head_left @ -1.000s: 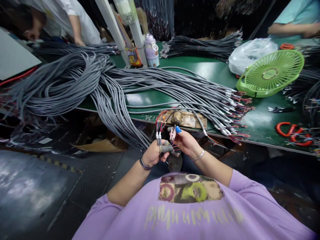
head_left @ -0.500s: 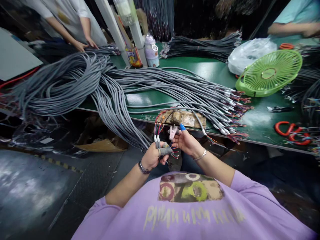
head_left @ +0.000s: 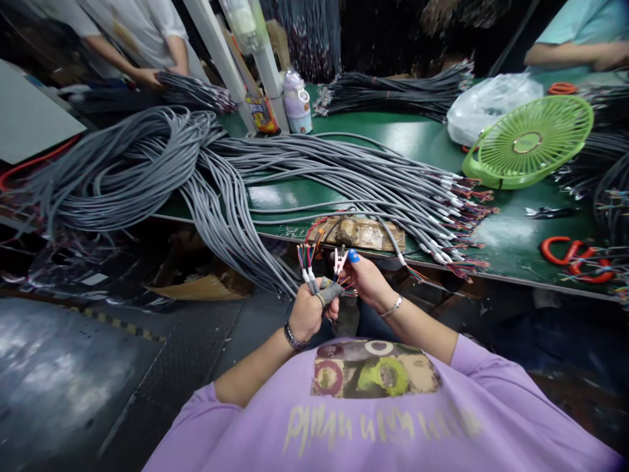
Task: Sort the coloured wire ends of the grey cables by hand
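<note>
My left hand is closed round several grey cables, a grey cover on its thumb. Two white-sleeved cable ends stick up above the fist, with coloured wires fanning out at the top. More thin coloured wires poke out to the right of the thumb. Close beside them, my right hand pinches a small pale pink clip, its two prongs apart and pointing up. A blue cover sits on one of its fingertips. Just behind lies a brown taped block on the bench edge.
Grey cables cross the green bench, their stripped ends at the right. A coiled bundle lies at the left. A green fan, plastic bag, red-handled scissors and bottle stand around. Another person's hands hold cables.
My left hand has tilted the cable ends leftward. My right hand shifted right, then back left, with the clip's prongs now apart. The person at the far left has lifted a cable bundle.
</note>
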A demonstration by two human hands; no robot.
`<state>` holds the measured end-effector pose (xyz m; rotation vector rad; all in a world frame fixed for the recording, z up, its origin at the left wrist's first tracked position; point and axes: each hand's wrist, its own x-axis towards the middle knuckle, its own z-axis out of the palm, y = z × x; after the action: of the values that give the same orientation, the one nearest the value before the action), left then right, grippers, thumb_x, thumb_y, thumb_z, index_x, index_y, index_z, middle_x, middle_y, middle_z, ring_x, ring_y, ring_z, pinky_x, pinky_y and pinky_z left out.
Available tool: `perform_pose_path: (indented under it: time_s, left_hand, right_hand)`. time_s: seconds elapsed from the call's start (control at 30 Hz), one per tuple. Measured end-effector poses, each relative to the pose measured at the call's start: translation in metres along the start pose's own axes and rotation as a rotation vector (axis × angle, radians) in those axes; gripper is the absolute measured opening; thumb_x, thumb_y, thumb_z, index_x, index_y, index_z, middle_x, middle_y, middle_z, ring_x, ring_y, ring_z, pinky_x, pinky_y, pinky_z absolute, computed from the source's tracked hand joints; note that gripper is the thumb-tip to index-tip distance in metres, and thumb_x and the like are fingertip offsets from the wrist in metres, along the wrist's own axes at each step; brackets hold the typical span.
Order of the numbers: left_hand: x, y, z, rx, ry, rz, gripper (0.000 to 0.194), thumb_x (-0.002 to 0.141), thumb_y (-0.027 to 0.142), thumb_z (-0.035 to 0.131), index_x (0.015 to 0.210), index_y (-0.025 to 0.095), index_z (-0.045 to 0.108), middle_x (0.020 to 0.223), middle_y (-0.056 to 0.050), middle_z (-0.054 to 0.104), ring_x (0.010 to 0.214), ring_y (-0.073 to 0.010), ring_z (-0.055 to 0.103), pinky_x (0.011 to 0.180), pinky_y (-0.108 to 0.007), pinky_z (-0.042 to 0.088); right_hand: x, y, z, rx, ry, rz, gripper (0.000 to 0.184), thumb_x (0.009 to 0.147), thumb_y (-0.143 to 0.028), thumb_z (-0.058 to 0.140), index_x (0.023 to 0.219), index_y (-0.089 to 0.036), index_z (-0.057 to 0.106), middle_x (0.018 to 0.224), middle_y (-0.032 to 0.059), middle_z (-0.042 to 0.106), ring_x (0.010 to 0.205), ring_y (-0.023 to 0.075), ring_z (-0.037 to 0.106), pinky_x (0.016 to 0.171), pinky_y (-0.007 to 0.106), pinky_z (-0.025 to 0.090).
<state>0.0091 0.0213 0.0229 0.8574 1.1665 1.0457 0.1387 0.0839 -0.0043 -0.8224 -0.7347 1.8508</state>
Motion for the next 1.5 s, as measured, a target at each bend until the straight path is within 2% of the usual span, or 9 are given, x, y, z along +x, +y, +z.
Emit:
perform_pose_path:
  time_s: [0.1, 0.17, 0.47, 0.77, 0.97, 1.13, 1.3, 1.5]
  left_hand:
    - [0.002, 0.0, 0.002, 0.008, 0.002, 0.006, 0.032, 0.07, 0.039, 0.069, 0.057, 0.015, 0.052, 0.043, 0.003, 0.055, 0.032, -0.007, 0.046, 0.032, -0.016, 0.032]
    - [0.003, 0.0, 0.002, 0.003, 0.009, 0.008, 0.032, 0.071, 0.038, 0.069, 0.057, 0.015, 0.052, 0.043, 0.003, 0.055, 0.032, -0.0069, 0.046, 0.032, -0.016, 0.031]
    - [0.005, -0.006, 0.001, 0.023, 0.007, -0.006, 0.033, 0.073, 0.039, 0.067, 0.056, 0.015, 0.053, 0.043, 0.002, 0.056, 0.033, -0.0072, 0.047, 0.032, -0.016, 0.031]
    - [-0.005, -0.01, 0.0, 0.041, 0.002, 0.085, 0.032, 0.073, 0.041, 0.068, 0.059, 0.015, 0.055, 0.045, 0.002, 0.057, 0.035, -0.0076, 0.049, 0.035, -0.017, 0.035]
    - [-0.005, -0.013, 0.0, 0.001, 0.059, 0.092, 0.03, 0.074, 0.04, 0.067, 0.061, 0.016, 0.055, 0.046, 0.003, 0.057, 0.035, -0.0072, 0.049, 0.035, -0.017, 0.034]
    - [-0.003, -0.009, 0.002, -0.037, 0.086, 0.087, 0.03, 0.073, 0.042, 0.067, 0.062, 0.016, 0.055, 0.046, 0.003, 0.056, 0.035, -0.0075, 0.048, 0.034, -0.018, 0.033]
    - [-0.001, -0.005, 0.004, -0.051, 0.104, 0.073, 0.031, 0.071, 0.043, 0.068, 0.063, 0.016, 0.055, 0.045, 0.004, 0.056, 0.034, -0.0074, 0.048, 0.034, -0.018, 0.031]
    - [0.001, -0.005, 0.003, -0.078, 0.087, 0.069, 0.03, 0.072, 0.041, 0.068, 0.063, 0.016, 0.054, 0.045, 0.004, 0.056, 0.033, -0.0072, 0.048, 0.033, -0.017, 0.03]
  right_hand:
    - [0.006, 0.003, -0.001, 0.147, -0.095, 0.151, 0.044, 0.068, -0.057, 0.07, 0.08, -0.015, 0.066, 0.07, 0.0016, 0.064, 0.056, 0.0095, 0.053, 0.049, 0.021, 0.046]
    - [0.009, 0.004, -0.001, 0.214, -0.106, 0.202, 0.042, 0.071, -0.055, 0.068, 0.081, -0.014, 0.066, 0.068, 0.0013, 0.064, 0.054, 0.0095, 0.054, 0.049, 0.022, 0.046]
    - [0.013, 0.009, 0.004, 0.279, -0.029, 0.116, 0.038, 0.074, -0.05, 0.069, 0.079, -0.012, 0.067, 0.062, 0.0005, 0.062, 0.053, 0.0088, 0.054, 0.051, 0.02, 0.045]
    - [0.003, -0.004, 0.005, 0.294, -0.103, 0.281, 0.049, 0.084, -0.061, 0.048, 0.09, -0.015, 0.065, 0.073, 0.0032, 0.065, 0.057, 0.0105, 0.056, 0.051, 0.022, 0.047]
    - [0.002, -0.007, 0.003, 0.213, -0.096, 0.171, 0.028, 0.081, -0.041, 0.063, 0.09, -0.015, 0.066, 0.069, 0.0009, 0.063, 0.058, 0.0095, 0.056, 0.053, 0.02, 0.049]
    - [0.003, -0.005, 0.002, 0.148, -0.077, 0.131, 0.034, 0.078, -0.047, 0.065, 0.086, -0.015, 0.067, 0.065, 0.0009, 0.061, 0.056, 0.0091, 0.054, 0.051, 0.02, 0.047]
    - [0.002, -0.006, 0.004, 0.075, -0.07, 0.089, 0.032, 0.072, -0.046, 0.07, 0.076, -0.014, 0.064, 0.065, 0.0016, 0.062, 0.055, 0.0093, 0.053, 0.049, 0.02, 0.044]
    - [-0.001, -0.008, 0.005, 0.043, -0.071, 0.081, 0.034, 0.071, -0.047, 0.07, 0.08, -0.014, 0.067, 0.063, 0.0007, 0.062, 0.055, 0.0087, 0.053, 0.05, 0.02, 0.045]
